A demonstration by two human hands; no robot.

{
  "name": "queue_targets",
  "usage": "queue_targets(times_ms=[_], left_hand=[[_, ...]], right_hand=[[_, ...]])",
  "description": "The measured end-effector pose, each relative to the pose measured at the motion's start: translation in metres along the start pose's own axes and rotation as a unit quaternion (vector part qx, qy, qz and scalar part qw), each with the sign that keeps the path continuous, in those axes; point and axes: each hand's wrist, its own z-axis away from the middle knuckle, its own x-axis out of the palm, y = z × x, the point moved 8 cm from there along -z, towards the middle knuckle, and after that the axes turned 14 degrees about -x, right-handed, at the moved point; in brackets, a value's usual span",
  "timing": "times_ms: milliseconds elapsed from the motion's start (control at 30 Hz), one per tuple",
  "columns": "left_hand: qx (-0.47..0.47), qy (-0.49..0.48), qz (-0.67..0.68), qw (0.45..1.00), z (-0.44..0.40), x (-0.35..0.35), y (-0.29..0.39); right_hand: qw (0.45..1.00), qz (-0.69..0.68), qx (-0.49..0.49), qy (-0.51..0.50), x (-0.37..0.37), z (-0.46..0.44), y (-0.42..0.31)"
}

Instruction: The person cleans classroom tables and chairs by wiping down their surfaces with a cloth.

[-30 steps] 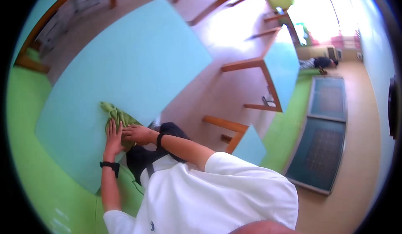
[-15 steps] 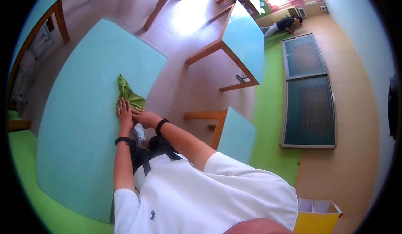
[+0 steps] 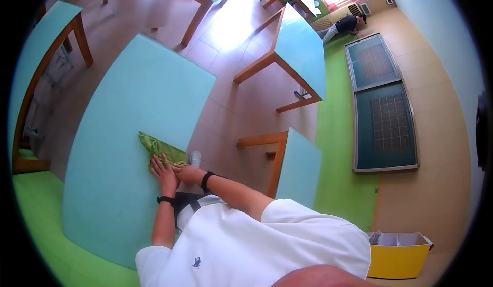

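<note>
A green cloth point(image 3: 163, 149) lies bunched on the light blue tabletop point(image 3: 128, 102), close to its right edge. My left hand point(image 3: 165, 174) presses flat on the lower part of the cloth with its fingers spread. Beside it, my right hand point(image 3: 189, 174) rests on the cloth's lower right part, its fingers stretched toward my left hand and touching it or nearly so. Both wrists wear black bands. The cloth's upper tip points up and left, free of the hands.
More blue-topped tables point(image 3: 300, 45) with wooden legs stand right, left and behind. A person point(image 3: 345, 26) leans by the far wall. A green chalkboard point(image 3: 386, 125) hangs at right, above a yellow box point(image 3: 395, 261). A white shoe point(image 3: 195, 158) shows beside the table.
Since half a second ago, the hands and cloth have moved down and slightly right in view, nearer to my body. The cloth's tip now points more to the left. The view has also shifted.
</note>
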Motion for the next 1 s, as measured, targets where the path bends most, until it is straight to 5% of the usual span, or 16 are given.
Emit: queue_targets(times_ms=[167,367,433,467,600,1000], left_hand=[[0.123,-0.003,0.055,0.991,-0.030,0.024,0.033],[0.140,0.027,0.019,0.990,-0.082,0.032,0.105],[0.131,0.005,0.012,0.991,-0.116,0.032,0.139],[0.126,0.021,0.022,0.992,-0.129,0.035,0.155],[0.092,0.027,0.008,0.995,-0.172,0.041,0.206],[0.029,0.028,-0.025,0.999,-0.196,0.045,0.236]], right_hand=[[0.998,-0.034,0.042,0.022,-0.027,0.013,0.029],[0.992,-0.077,0.068,0.067,-0.034,0.041,0.098],[0.982,-0.133,0.132,0.001,-0.042,0.056,0.142],[0.993,-0.014,0.111,0.039,-0.065,0.067,0.142],[0.987,0.049,0.149,0.037,-0.085,0.080,0.213],[0.989,-0.013,0.041,0.138,-0.130,0.103,0.258]])
